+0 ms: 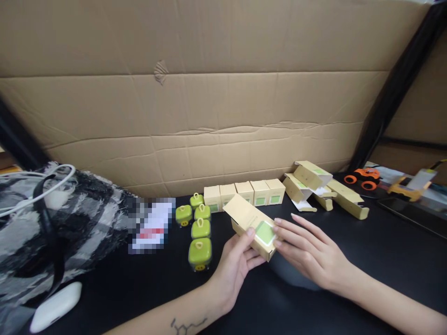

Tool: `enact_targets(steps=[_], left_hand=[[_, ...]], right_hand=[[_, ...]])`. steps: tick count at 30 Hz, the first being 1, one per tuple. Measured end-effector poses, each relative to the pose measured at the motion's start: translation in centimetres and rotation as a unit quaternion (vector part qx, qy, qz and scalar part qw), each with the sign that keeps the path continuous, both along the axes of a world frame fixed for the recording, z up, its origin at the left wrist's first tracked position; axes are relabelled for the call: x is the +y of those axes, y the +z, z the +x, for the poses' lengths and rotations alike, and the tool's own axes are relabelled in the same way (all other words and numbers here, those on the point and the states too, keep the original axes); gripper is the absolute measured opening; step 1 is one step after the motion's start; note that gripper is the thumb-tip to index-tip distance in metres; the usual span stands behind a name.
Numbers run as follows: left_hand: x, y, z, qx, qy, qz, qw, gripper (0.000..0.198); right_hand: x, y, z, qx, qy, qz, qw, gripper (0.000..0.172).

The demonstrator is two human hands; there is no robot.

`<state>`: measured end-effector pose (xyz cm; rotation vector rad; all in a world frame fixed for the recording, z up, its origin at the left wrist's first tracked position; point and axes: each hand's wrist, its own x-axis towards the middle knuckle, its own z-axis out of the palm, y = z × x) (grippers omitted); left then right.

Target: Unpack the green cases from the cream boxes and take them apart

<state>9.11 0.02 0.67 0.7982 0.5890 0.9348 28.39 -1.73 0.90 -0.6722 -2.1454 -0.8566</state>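
My left hand (234, 266) is closed around a tan cardboard box (246, 211), its thumb on the front face near a green square label. The box is tilted, with its flat upper flap standing up toward the back left. My right hand (312, 256) lies against the box's right edge, its fingers stretched out and one finger raised clear. Its thumb is hidden. Left of the hands, several green lidded containers (199, 251) with small loop handles stand on the black table. The inside of the held box cannot be seen.
Behind the hands runs a row of small tan boxes (275, 191). Opened long cartons (344, 197) lie at the back right, beside an orange toy truck (366, 178). A white case (56, 307) and grey-black fabric (94, 223) are at left. Cardboard (209, 102) walls the back.
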Motion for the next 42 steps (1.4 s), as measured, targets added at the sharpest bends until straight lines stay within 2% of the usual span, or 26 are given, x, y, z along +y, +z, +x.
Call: enact_targets(steps=[5, 8, 10, 14, 20, 26, 30, 32, 35, 38, 42], left_hand=[[0.2, -0.2, 0.0, -0.02, -0.02, -0.025, 0.999, 0.041], [0.2, -0.3, 0.0, -0.036, -0.008, -0.024, 0.999, 0.041], [0.2, -0.4, 0.1, -0.041, 0.003, -0.022, 0.999, 0.041], [0.1, -0.3, 0.1, -0.03, 0.02, -0.031, 0.999, 0.044], [0.0, -0.5, 0.0, -0.026, -0.002, -0.012, 1.0, 0.046], [-0.3, -0.2, 0.1, 0.009, 0.009, -0.025, 1.0, 0.04], [-0.8, 0.1, 0.3, 0.038, 0.019, -0.002, 0.999, 0.035], [-1.0, 0.2, 0.4, 0.052, 0.027, 0.002, 0.998, 0.034], [-1.0, 0.2, 0.5, 0.058, 0.035, 0.003, 0.998, 0.032], [-0.9, 0.0, 0.4, 0.06, 0.049, -0.014, 0.997, 0.028], [-0.7, -0.1, 0.3, 0.041, -0.025, 0.029, 0.998, 0.051]], right_hand=[[-0.2, 0.3, 0.1, -0.028, 0.033, -0.04, 0.998, 0.032], [-0.8, 0.6, -0.1, -0.039, 0.035, -0.032, 0.998, 0.031], [-1.2, 0.8, -0.4, -0.04, 0.024, -0.01, 0.999, 0.028], [-1.7, 1.1, -0.8, -0.051, -0.004, 0.01, 0.999, 0.033], [-1.5, 1.1, -1.1, -0.04, -0.035, 0.002, 0.999, 0.031], [-2.1, 1.9, -1.2, -0.12, 0.06, 0.023, 0.991, 0.049], [-2.6, 1.8, -1.4, -0.163, 0.065, -0.015, 0.984, 0.044], [-2.7, 1.6, -1.7, -0.138, 0.071, -0.031, 0.987, 0.041], [-3.0, 1.3, -2.1, -0.119, 0.038, -0.043, 0.991, 0.04], [-3.1, 1.4, -1.7, -0.161, -0.013, -0.044, 0.986, 0.046], [-2.5, 3.1, 1.9, -0.161, -0.043, 0.009, 0.986, 0.045]])
